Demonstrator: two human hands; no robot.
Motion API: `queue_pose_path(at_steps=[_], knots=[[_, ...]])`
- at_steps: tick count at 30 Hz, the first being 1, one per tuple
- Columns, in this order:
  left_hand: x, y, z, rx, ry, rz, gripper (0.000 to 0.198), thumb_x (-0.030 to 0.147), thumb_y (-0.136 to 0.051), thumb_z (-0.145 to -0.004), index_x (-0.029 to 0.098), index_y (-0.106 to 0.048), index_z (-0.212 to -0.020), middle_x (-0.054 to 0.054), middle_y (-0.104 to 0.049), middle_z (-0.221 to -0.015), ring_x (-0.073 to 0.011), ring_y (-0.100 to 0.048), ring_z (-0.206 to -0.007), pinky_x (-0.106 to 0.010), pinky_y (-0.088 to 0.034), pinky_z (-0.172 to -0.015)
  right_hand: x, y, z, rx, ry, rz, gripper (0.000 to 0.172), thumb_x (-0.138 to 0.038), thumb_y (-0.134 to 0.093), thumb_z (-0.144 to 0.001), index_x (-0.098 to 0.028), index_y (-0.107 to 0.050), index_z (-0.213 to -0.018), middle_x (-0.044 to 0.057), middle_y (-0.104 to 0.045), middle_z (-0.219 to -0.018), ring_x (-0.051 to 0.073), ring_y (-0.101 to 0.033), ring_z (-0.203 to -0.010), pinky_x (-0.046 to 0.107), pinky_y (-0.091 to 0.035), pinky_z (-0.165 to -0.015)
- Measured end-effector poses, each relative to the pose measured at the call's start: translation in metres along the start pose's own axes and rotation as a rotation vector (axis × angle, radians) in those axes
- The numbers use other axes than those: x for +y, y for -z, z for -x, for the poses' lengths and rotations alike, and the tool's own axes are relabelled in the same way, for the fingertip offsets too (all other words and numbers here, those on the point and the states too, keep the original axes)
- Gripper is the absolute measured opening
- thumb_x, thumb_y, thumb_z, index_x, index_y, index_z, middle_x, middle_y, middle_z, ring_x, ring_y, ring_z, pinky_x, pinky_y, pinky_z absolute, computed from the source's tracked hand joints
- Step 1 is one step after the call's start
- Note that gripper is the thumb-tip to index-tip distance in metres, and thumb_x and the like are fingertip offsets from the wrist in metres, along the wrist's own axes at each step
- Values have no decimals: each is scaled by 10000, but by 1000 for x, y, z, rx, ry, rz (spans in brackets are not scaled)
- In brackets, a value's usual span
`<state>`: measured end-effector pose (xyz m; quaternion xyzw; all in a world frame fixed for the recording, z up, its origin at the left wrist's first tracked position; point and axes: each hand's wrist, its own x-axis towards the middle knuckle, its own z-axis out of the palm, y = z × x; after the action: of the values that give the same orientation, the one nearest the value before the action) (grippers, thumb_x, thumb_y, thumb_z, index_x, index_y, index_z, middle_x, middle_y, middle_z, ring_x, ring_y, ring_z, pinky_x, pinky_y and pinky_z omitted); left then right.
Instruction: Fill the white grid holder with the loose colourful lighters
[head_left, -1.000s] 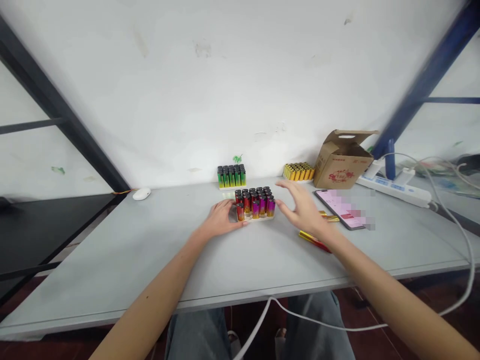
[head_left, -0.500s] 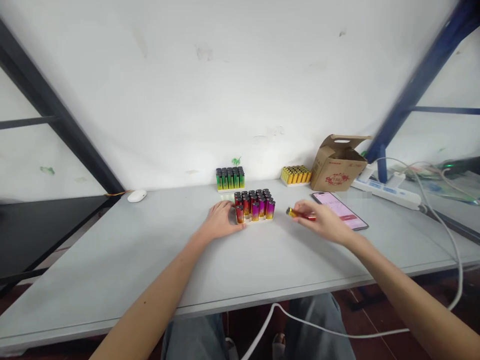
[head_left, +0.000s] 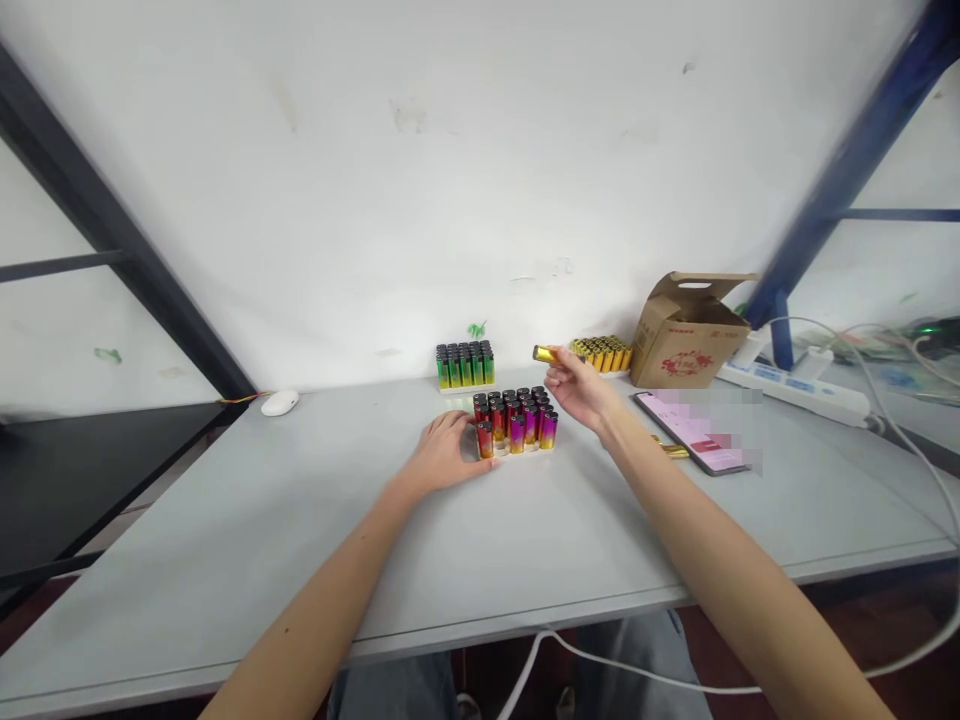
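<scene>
A tray of red and purple lighters with black tops point(head_left: 517, 422) stands near the middle of the grey table, with gaps in its front row. My left hand point(head_left: 442, 450) rests at the tray's left side, thumb along its front edge, closed round that corner. Above and right of the tray, my right hand point(head_left: 576, 388) pinches a gold lighter with a dark end point(head_left: 547, 354). On the table, partly behind my right forearm, lie gold lighters point(head_left: 675, 451). A tray of green lighters point(head_left: 466, 366) and a tray of yellow lighters point(head_left: 604, 353) stand near the wall.
An open cardboard box point(head_left: 679, 345) stands at the back right, beside a white power strip point(head_left: 806, 395). A phone point(head_left: 694, 430) lies on the table point(head_left: 300, 540). A white rounded object point(head_left: 280, 403) sits at the back left. A white cable hangs along the front and right.
My right hand has moved up and left from beside the phone and now holds a gold lighter raised. Gold lighters on the table are now visible. My left hand stays at the tray.
</scene>
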<state>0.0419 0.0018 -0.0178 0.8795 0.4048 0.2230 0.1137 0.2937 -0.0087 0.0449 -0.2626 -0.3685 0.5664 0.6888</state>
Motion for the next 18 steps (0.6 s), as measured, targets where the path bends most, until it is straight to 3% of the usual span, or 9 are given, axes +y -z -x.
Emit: queue_pose_path(at_steps=[4,7,13,16,18], knots=[[-2,0,-1,-18,4,1,739,692,-632,-730,212,-534,-1283,-119,-539,-1349,-324,-455,-1299,-456,-347,-1092,-14,7,6,62,4,-24,480,-560,-756,-723,-215,-445,-602,-88,-310,-498,60,-333,-429,195,-404,-431],[-2,1,-1,-36,15,-13,763,710,-613,-734,200,-526,-1295,-127,-525,-1369,-331,-445,-1313,-462,-345,-1097,-18,7,7,126,-6,-82,536,-629,-680,-760,-215,-391,-577,-61,-399,-516,78,-435,-471,212,-452,-468],[1,3,0,-37,7,-7,768,694,-622,-739,188,-530,-1309,-132,-528,-1369,-331,-453,-1304,-474,-340,-1105,-14,1,9,277,-66,-200,537,-590,-721,-747,-219,-381,-558,-31,-539,-549,110,-596,-598,221,-533,-542],[0,4,0,-29,-3,10,749,675,-641,-735,209,-538,-1313,-119,-539,-1360,-324,-467,-1294,-457,-356,-1096,-16,-2,12,284,-120,-214,523,-567,-755,-724,-217,-396,-573,-55,-518,-509,95,-574,-524,214,-534,-525],[-1,4,0,-27,-2,19,748,670,-650,-729,215,-541,-1313,-114,-542,-1359,-322,-471,-1292,-449,-367,-1090,-18,-3,15,236,-168,-226,518,-545,-771,-717,-213,-394,-590,-90,-441,-458,62,-483,-422,187,-486,-467]])
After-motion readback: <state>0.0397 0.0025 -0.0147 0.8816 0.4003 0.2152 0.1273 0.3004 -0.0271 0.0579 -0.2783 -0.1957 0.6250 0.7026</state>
